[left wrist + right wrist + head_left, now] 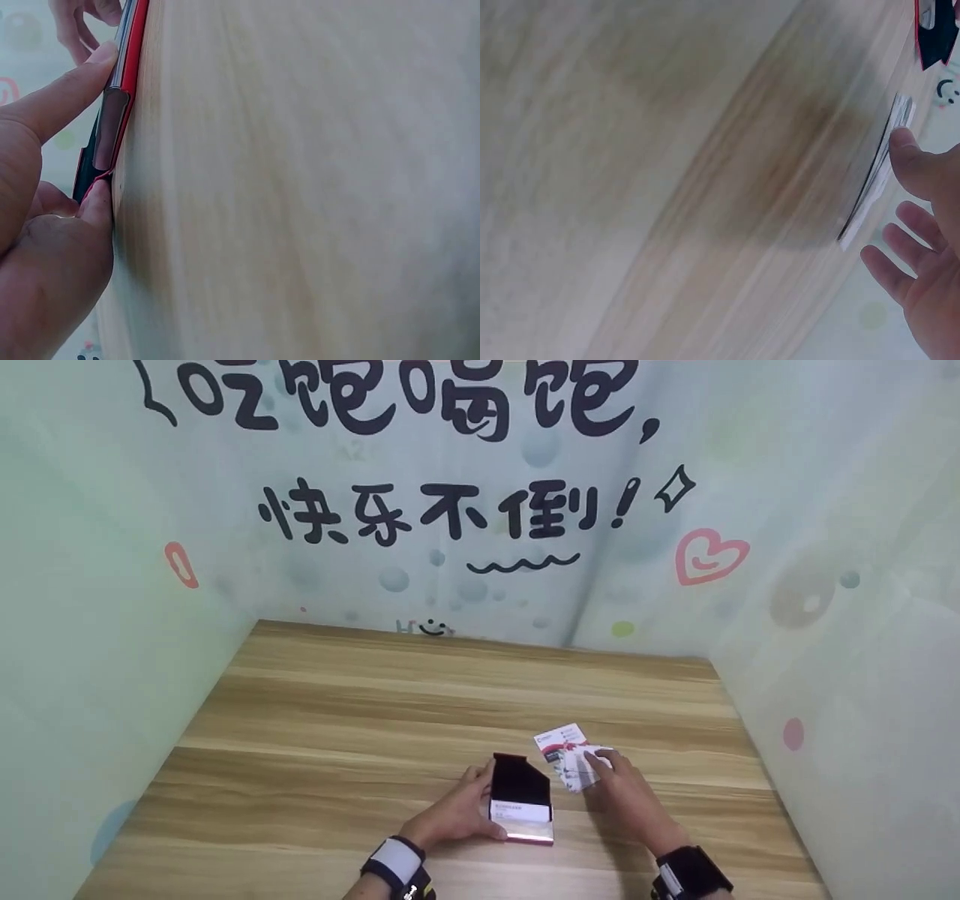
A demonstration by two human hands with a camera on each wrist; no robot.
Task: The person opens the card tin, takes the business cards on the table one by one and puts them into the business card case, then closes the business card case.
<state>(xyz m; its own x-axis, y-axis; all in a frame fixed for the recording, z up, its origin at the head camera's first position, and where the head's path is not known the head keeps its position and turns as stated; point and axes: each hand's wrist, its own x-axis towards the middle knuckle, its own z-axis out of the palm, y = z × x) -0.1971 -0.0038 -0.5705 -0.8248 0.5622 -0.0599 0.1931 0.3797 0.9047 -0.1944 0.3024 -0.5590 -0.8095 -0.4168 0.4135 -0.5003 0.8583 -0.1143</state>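
Note:
A business card holder stands with its black-lined flap folded back and white cards showing inside. My left hand grips it at its left side. In the left wrist view the thumb presses its edge and the other fingers are at the flap end; the holder's outer cover is red. To its right, several printed business cards overlap in a loose fan. My right hand reaches over them, its thumb touching the cards and the other fingers spread.
The wood-grain table runs back to a printed backdrop with dark lettering. Pale side walls border the table on the left and right. Both wrists wear dark bands.

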